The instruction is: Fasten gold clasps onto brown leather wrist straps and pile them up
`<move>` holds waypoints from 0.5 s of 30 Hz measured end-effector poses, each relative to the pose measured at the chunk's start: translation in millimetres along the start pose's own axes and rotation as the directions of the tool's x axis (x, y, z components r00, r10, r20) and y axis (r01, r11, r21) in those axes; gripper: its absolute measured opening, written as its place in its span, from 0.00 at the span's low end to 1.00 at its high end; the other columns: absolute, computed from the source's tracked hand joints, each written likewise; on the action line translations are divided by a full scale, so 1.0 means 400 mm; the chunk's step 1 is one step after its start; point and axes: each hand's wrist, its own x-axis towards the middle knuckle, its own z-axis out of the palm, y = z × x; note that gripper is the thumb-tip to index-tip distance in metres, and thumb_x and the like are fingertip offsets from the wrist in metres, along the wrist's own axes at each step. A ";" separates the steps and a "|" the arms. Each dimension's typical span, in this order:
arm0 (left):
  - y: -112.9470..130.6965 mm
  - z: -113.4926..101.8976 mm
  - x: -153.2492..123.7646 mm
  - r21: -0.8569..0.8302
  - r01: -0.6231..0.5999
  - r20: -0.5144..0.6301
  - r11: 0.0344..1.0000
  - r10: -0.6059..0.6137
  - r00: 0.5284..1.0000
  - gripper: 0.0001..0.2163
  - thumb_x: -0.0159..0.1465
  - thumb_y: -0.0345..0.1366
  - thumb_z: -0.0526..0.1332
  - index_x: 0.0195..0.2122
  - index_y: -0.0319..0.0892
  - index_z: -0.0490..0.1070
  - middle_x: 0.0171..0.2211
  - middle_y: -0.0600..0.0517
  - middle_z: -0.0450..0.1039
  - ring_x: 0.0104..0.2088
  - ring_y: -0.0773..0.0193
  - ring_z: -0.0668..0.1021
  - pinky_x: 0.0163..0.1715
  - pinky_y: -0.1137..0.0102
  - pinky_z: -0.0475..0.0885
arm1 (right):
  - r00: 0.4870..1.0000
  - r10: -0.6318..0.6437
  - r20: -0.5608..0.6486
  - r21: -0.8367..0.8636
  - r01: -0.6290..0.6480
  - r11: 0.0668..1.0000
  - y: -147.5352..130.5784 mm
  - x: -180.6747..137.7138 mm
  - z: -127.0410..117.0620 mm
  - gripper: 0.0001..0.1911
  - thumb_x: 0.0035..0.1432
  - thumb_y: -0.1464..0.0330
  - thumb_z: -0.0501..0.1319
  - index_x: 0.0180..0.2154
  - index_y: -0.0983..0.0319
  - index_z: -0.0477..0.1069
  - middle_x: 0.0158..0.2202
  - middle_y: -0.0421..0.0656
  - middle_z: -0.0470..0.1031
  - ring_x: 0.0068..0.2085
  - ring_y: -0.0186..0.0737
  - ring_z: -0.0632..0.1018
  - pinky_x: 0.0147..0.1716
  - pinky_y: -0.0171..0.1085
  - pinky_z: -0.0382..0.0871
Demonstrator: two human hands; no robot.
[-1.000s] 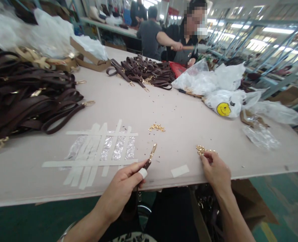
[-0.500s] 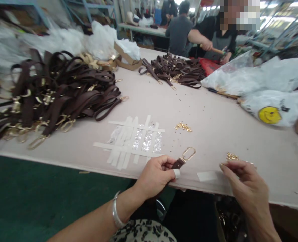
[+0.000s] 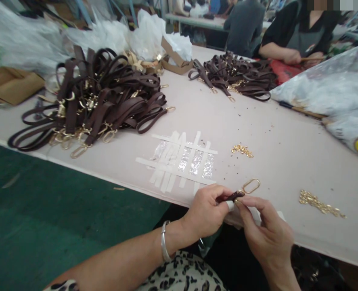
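My left hand (image 3: 207, 210) is closed around a dark brown leather strap (image 3: 235, 196) by the table's front edge. From the strap's end a gold oval clasp (image 3: 251, 186) sticks out. My right hand (image 3: 265, 226) pinches at the strap just below the clasp; a tiny gold piece seems to sit between thumb and finger, too small to name. White tape wraps my left thumb. To the right lies a row of small gold fittings (image 3: 321, 204), and farther back a smaller gold pile (image 3: 241, 150).
Strips of white tape (image 3: 175, 182) cross over clear plastic on the table (image 3: 191, 113). A large heap of brown straps (image 3: 106, 93) lies left, another strap pile (image 3: 227, 72) at the back. White plastic bags (image 3: 318, 89) stand right. Across the table a co-worker (image 3: 300, 40) holds a wooden handle.
My right hand has come left from the gold fittings to the strap in my left hand and now touches it. The view has turned left, and the co-worker's arms are lower.
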 end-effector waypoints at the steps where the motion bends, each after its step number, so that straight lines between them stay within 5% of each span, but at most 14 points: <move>1: -0.001 -0.001 -0.003 0.041 -0.035 -0.001 0.999 0.035 0.999 0.09 0.59 0.25 0.62 0.38 0.39 0.79 0.34 0.50 0.78 0.36 0.64 0.76 0.38 0.70 0.70 | 1.000 0.006 -0.008 -0.005 -0.006 1.000 -0.001 -0.004 -0.001 0.01 0.64 0.67 0.62 0.39 0.56 0.72 0.37 0.39 0.80 0.38 0.38 0.81 0.38 0.34 0.75; 6: -0.001 -0.005 -0.017 0.176 -0.136 0.016 0.975 0.135 0.991 0.11 0.59 0.23 0.59 0.38 0.40 0.79 0.33 0.51 0.77 0.36 0.64 0.76 0.40 0.70 0.70 | 0.973 0.228 -0.034 0.163 -0.219 0.962 -0.003 -0.023 0.017 0.06 0.60 0.64 0.66 0.39 0.57 0.72 0.37 0.42 0.79 0.37 0.39 0.80 0.36 0.35 0.75; 11: 0.002 -0.004 -0.026 0.223 -0.165 0.010 0.961 0.167 0.986 0.13 0.58 0.23 0.59 0.40 0.40 0.80 0.35 0.49 0.79 0.37 0.62 0.78 0.41 0.69 0.72 | 0.863 0.502 0.054 0.487 -0.462 0.742 -0.007 -0.028 0.026 0.19 0.53 0.58 0.70 0.42 0.57 0.68 0.36 0.45 0.79 0.34 0.44 0.81 0.32 0.40 0.79; 15: -0.029 0.027 -0.035 0.269 -0.127 0.085 0.955 0.108 0.991 0.14 0.57 0.28 0.62 0.43 0.41 0.80 0.40 0.47 0.82 0.40 0.58 0.81 0.42 0.68 0.75 | 0.838 0.538 0.089 0.435 -0.518 0.736 -0.018 -0.049 0.014 0.27 0.56 0.50 0.66 0.55 0.48 0.66 0.40 0.46 0.80 0.40 0.53 0.81 0.29 0.49 0.81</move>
